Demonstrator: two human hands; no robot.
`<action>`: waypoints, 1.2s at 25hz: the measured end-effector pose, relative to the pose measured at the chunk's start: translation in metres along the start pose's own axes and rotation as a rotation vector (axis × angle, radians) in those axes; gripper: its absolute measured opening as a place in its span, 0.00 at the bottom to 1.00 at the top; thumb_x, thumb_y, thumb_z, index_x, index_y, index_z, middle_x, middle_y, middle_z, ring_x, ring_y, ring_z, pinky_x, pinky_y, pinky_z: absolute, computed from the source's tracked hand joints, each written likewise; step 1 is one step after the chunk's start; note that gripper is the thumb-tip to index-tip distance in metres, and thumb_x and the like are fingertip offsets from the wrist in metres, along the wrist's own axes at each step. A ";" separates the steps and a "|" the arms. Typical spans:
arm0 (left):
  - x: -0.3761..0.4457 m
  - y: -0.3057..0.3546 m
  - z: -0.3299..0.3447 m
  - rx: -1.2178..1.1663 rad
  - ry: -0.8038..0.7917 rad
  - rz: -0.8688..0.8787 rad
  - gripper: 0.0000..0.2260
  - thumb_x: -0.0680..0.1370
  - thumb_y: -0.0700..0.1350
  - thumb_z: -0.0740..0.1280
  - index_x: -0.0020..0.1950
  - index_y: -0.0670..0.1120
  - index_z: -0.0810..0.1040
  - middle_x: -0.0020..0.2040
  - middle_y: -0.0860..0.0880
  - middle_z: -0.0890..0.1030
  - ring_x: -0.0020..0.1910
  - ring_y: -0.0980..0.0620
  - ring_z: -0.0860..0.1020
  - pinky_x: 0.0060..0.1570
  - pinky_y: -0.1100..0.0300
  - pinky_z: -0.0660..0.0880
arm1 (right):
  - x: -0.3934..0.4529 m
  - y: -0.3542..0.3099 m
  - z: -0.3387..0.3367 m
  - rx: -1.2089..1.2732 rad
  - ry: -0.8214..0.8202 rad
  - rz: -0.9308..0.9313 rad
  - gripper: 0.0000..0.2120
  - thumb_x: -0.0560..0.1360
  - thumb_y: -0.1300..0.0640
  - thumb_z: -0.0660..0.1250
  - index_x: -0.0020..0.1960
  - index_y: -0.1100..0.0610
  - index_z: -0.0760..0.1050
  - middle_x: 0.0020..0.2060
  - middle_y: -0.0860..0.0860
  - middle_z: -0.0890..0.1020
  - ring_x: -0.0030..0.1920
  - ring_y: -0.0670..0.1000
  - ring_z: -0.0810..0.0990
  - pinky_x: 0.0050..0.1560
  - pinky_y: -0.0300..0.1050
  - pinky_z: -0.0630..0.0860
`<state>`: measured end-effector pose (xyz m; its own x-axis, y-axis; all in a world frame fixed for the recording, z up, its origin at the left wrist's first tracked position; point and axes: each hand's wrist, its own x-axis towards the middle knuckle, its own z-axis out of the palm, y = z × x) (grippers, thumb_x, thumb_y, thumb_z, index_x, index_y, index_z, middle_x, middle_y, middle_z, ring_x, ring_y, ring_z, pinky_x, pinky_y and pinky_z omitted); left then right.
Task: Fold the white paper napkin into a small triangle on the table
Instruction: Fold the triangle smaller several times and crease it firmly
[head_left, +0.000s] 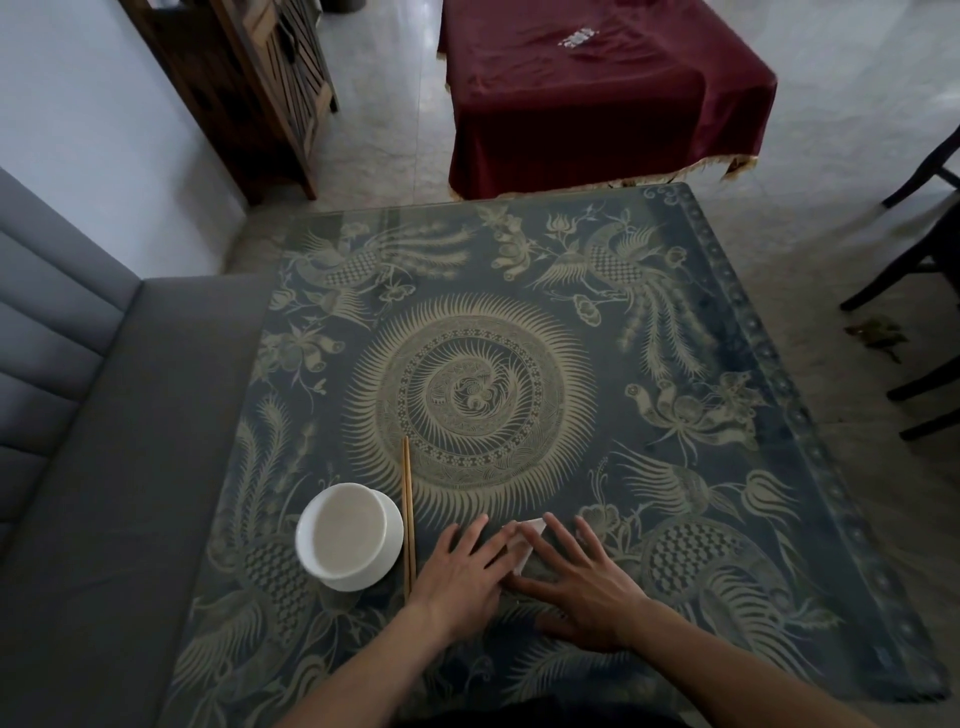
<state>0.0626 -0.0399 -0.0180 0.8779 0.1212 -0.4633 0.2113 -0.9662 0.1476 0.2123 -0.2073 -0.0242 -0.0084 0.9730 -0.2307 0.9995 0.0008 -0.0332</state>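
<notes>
Napkin (525, 545) looks thin n floppy imo, both hands (460, 574) (582, 587) spread flat pressing it, pinch corners w/ fingertips

The only camera sits on my head, looking forward and steeply down over the dark blue patterned table (675, 364). My left hand (460, 577) and right hand (582, 587) lie close beneath it.

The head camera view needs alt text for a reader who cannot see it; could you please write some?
Two hands, left hand and right hand, press a small white napkin flat on a patterned table. Chopsticks and a white bowl lie to their left.
</notes>
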 end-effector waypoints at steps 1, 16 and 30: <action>0.000 0.000 -0.001 0.000 -0.008 -0.005 0.30 0.82 0.51 0.53 0.79 0.58 0.40 0.81 0.56 0.43 0.79 0.44 0.42 0.74 0.38 0.46 | 0.000 -0.001 -0.001 0.001 -0.010 -0.004 0.33 0.73 0.33 0.59 0.76 0.38 0.56 0.77 0.59 0.57 0.74 0.67 0.53 0.68 0.68 0.40; 0.004 -0.006 -0.001 0.033 -0.080 -0.001 0.27 0.84 0.52 0.51 0.78 0.63 0.40 0.80 0.57 0.37 0.78 0.42 0.36 0.72 0.36 0.38 | -0.014 0.012 0.000 0.055 -0.088 0.065 0.35 0.73 0.30 0.54 0.77 0.35 0.48 0.77 0.59 0.56 0.74 0.67 0.52 0.66 0.67 0.46; -0.014 -0.004 -0.003 0.078 -0.127 0.036 0.28 0.83 0.52 0.54 0.78 0.62 0.40 0.80 0.52 0.35 0.77 0.40 0.35 0.71 0.36 0.35 | -0.013 0.013 -0.009 0.116 -0.151 0.211 0.34 0.74 0.37 0.62 0.77 0.48 0.61 0.76 0.50 0.63 0.74 0.59 0.62 0.66 0.68 0.63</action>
<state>0.0512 -0.0371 -0.0094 0.8215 0.0616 -0.5668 0.1428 -0.9847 0.0999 0.2262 -0.2176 -0.0132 0.1857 0.9036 -0.3860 0.9694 -0.2327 -0.0784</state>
